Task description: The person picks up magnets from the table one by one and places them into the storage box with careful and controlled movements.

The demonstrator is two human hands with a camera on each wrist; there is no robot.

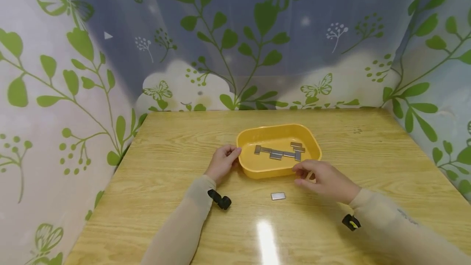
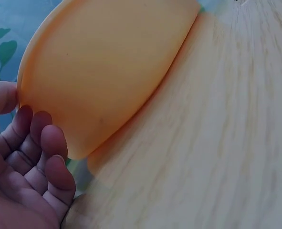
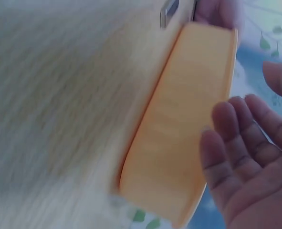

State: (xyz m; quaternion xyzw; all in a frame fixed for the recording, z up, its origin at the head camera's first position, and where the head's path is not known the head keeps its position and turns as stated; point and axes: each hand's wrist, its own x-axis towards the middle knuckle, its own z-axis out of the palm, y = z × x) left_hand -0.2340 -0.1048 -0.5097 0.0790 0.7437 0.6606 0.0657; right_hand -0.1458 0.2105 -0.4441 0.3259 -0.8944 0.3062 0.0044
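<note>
A yellow plastic tray [image 1: 270,171] with raised walls stands on the wooden table. My left hand [image 1: 222,162] pinches its left rim, the thumb on the edge and the fingers against the outer wall [image 2: 107,71]. Inside lie several small, flat, silver-grey metal rectangles [image 1: 277,153], some touching in a branching row. My right hand [image 1: 327,179] is by the front right rim, with fingers relaxed, thumb apart and nothing held. In the right wrist view its fingertips are close to the tray's outer wall [image 3: 179,109]; contact cannot be told. One similar metal rectangle [image 1: 278,196] lies in front of the tray.
The wooden table [image 1: 176,142] reaches back to a leaf-and-butterfly patterned curtain [image 1: 235,44], which also encloses both sides. A black strap camera sits on the left wrist [image 1: 219,199] and another on the right wrist [image 1: 351,222]. Light glares off the table's front.
</note>
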